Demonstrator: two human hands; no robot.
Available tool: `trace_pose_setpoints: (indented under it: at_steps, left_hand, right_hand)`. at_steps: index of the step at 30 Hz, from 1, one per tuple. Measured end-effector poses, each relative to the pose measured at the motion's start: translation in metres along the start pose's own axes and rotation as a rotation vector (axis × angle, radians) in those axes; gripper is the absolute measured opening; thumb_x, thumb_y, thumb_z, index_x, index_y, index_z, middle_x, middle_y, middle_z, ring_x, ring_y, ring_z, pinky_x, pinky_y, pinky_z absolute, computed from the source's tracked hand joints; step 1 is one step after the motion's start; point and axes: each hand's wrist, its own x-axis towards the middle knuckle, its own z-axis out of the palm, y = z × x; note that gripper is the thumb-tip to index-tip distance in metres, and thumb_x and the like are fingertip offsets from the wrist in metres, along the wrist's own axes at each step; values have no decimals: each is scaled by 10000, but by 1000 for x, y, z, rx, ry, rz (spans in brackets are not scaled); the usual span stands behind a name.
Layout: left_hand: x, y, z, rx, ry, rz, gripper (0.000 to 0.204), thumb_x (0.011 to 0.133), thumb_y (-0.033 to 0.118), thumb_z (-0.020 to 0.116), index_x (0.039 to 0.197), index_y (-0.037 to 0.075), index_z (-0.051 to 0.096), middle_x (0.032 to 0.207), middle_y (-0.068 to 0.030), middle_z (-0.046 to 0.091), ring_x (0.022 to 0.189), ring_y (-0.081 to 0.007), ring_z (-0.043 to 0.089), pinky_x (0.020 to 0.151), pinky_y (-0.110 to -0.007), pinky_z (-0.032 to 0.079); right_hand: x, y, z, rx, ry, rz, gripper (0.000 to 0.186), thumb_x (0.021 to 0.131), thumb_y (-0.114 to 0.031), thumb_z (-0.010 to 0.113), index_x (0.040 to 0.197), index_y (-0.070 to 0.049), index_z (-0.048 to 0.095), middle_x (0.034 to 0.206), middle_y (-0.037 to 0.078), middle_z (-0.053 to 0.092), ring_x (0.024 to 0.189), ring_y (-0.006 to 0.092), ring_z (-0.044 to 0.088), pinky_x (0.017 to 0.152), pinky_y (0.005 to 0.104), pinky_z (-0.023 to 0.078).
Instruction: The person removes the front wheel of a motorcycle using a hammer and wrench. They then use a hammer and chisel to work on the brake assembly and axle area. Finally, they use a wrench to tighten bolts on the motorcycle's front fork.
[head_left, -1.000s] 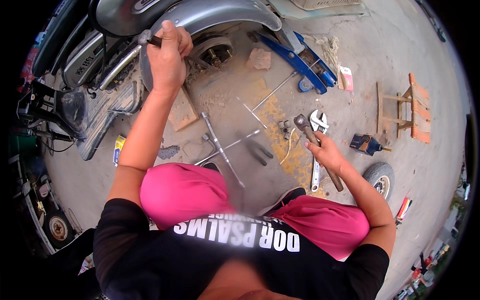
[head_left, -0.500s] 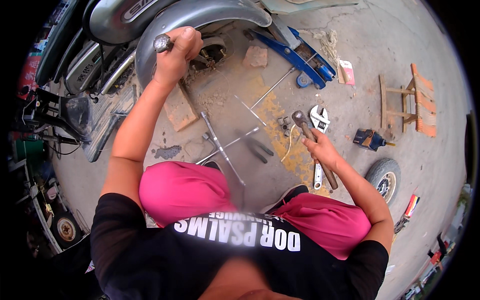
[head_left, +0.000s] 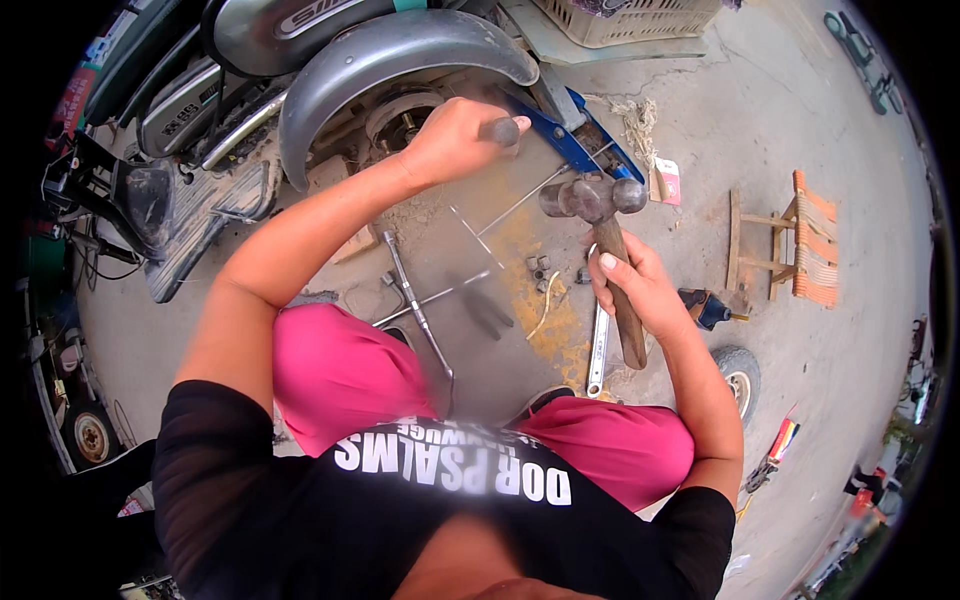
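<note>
My left hand [head_left: 450, 140] is closed around a short dark metal bar [head_left: 499, 131], its blunt round end showing past the fingers. The hand is just right of the bare wheel hub [head_left: 402, 125] under the grey fender [head_left: 395, 48] and covers part of it. My right hand [head_left: 642, 285] grips the wooden handle of a ball-peen hammer [head_left: 595, 198], whose head is raised and points away from me. Beneath that hand lies an adjustable wrench [head_left: 598, 355], its jaws hidden by hand and hammer.
A four-way lug wrench [head_left: 415, 305] and dark pliers [head_left: 486, 313] lie before my knees. Beyond my hands stands a blue floor jack [head_left: 565, 135]. At right are a small folding stool [head_left: 812, 240], a dark blue box [head_left: 705, 308] and a loose wheel [head_left: 738, 382].
My left hand has moved right with the bar, away from the fender's left side. My right hand has lifted the hammer, whose head now looks larger. The view has shifted slightly.
</note>
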Motion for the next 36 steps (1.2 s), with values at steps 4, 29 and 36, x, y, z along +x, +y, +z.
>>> trace_pose_setpoints:
  at_steps: [4, 29, 36]
  left_hand:
    - [1, -1, -13, -24, 86, -126, 356, 887, 331, 631, 721, 16, 651, 592, -162, 541, 522, -284, 494, 543, -358, 429]
    - [2, -19, 10, 60, 255, 178, 311, 847, 265, 663, 635, 39, 636, 597, -199, 563, 568, -392, 558, 539, -460, 426]
    - [-8, -16, 3, 14, 296, 210, 352, 868, 286, 644, 616, 39, 629, 574, -188, 554, 542, -397, 543, 522, -456, 419]
  right_hand:
    - [-1, -72, 22, -73, 95, -108, 445, 1009, -425, 420, 1108, 6, 473, 639, 27, 458, 447, 87, 432, 410, 228, 382]
    - [14, -81, 68, -33, 439, -775, 502, 992, -501, 403, 1003, 0, 435, 596, 47, 432, 416, 112, 421, 377, 266, 381]
    - [3, -92, 73, -39, 472, -528, 526, 984, -513, 417, 1039, 10, 432, 612, 54, 429, 413, 110, 404, 378, 259, 393]
